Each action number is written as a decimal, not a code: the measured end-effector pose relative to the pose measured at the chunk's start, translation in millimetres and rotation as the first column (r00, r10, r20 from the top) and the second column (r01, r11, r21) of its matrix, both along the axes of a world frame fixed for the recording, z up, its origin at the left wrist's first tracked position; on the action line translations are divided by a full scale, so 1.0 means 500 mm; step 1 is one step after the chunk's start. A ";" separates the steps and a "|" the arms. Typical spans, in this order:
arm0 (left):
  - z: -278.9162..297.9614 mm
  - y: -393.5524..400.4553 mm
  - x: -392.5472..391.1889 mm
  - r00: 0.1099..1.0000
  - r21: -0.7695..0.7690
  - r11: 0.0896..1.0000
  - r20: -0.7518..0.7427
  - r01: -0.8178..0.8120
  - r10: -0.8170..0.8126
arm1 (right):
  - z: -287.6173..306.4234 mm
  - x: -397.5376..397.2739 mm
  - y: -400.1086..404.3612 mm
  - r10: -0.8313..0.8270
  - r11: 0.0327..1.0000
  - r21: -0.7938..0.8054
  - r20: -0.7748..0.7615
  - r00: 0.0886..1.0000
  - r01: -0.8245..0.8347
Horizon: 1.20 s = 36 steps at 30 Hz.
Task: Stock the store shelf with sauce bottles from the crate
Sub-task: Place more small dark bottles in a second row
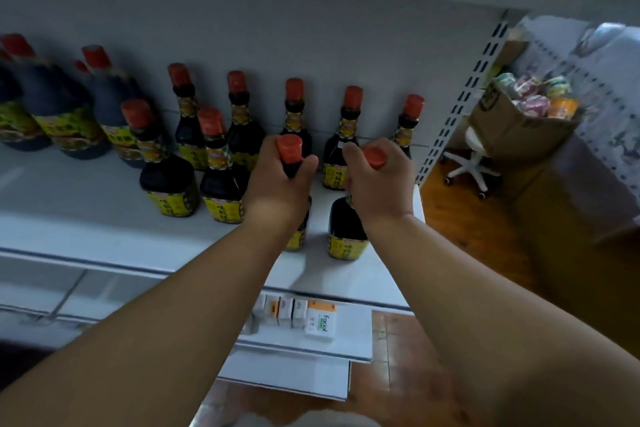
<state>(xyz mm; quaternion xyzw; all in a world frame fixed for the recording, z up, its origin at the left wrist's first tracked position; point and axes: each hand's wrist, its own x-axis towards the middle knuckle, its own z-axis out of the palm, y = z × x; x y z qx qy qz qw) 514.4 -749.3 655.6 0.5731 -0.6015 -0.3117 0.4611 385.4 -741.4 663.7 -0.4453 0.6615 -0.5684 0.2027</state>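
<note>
Each hand [277, 184] [377, 180] grips bottle [343, 232] neck; cardboard box [512, 135] holds packets, perhaps.

Two dark sauce bottles stand upright at the front of the white shelf [104, 232], each with a red cap, a black neck and a yellow label low on its body. The left bottle [297, 229] has its cap at 12 o'clock of the left hand [277, 180], which wraps its neck; its base sits just behind the shelf's front edge. The right bottle [346, 232] is just beside it at 3 o'clock, apart from it, its neck gripped by the right hand [379, 180], cap tilted slightly right. Behind them, toward 12 o'clock, a back row of matching bottles [349, 135] lines the rear panel, with larger ones at 9 o'clock.
</note>
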 end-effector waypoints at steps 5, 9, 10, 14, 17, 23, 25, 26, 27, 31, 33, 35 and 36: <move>-0.012 -0.031 0.009 0.997 -0.043 0.997 0.043 0.061 -0.059 | 0.003 0.018 -0.038 0.011 1.000 -0.021 0.003 1.000 -0.011; -0.016 -0.054 0.023 0.990 -0.080 0.988 0.061 0.131 -0.127 | 0.009 0.027 -0.046 -0.015 1.000 -0.010 0.025 1.000 0.015; -0.017 -0.060 0.026 0.988 -0.089 0.985 0.060 0.146 -0.141 | 0.008 0.028 -0.047 -0.021 1.000 -0.009 0.019 1.000 0.021; -0.027 -0.074 0.033 0.983 -0.129 0.975 0.055 0.180 -0.174 | -0.003 0.028 -0.042 -0.050 0.999 0.012 -0.030 0.998 0.051; -0.034 -0.074 0.035 0.983 -0.139 0.973 0.048 0.184 -0.179 | -0.006 0.030 -0.030 -0.055 0.997 0.048 -0.105 0.993 0.061; -0.030 -0.066 0.057 0.966 0.004 0.968 0.062 0.250 -0.250 | -0.045 0.053 0.040 -0.127 0.989 0.068 -0.054 0.990 0.130; -0.049 -0.042 0.085 0.955 0.044 0.954 -0.025 0.298 -0.297 | -0.081 0.074 0.086 -0.245 0.969 -0.023 -0.105 0.964 0.244; -0.067 -0.025 0.102 0.952 0.033 0.952 -0.046 0.305 -0.304 | -0.094 0.087 0.106 -0.266 0.964 -0.036 -0.155 0.951 0.264; -0.088 -0.005 0.120 0.953 0.011 0.953 -0.033 0.302 -0.301 | -0.105 0.100 0.119 -0.244 0.969 -0.030 -0.205 0.948 0.243; -0.154 0.056 0.168 0.945 -0.048 0.948 0.107 0.314 -0.308 | -0.109 0.149 0.101 0.020 0.993 0.120 -0.287 0.958 0.015; -0.169 0.062 0.172 0.942 -0.004 0.945 0.080 0.328 -0.327 | -0.099 0.169 0.074 0.083 0.985 0.172 -0.281 0.956 -0.035; -0.180 0.051 0.169 0.939 0.069 0.940 0.060 0.335 -0.339 | -0.094 0.185 0.056 0.087 0.979 0.201 -0.298 0.950 -0.026; -0.184 0.043 0.167 0.938 0.120 0.934 0.052 0.336 -0.343 | -0.093 0.191 0.052 0.076 0.978 0.210 -0.319 0.945 -0.008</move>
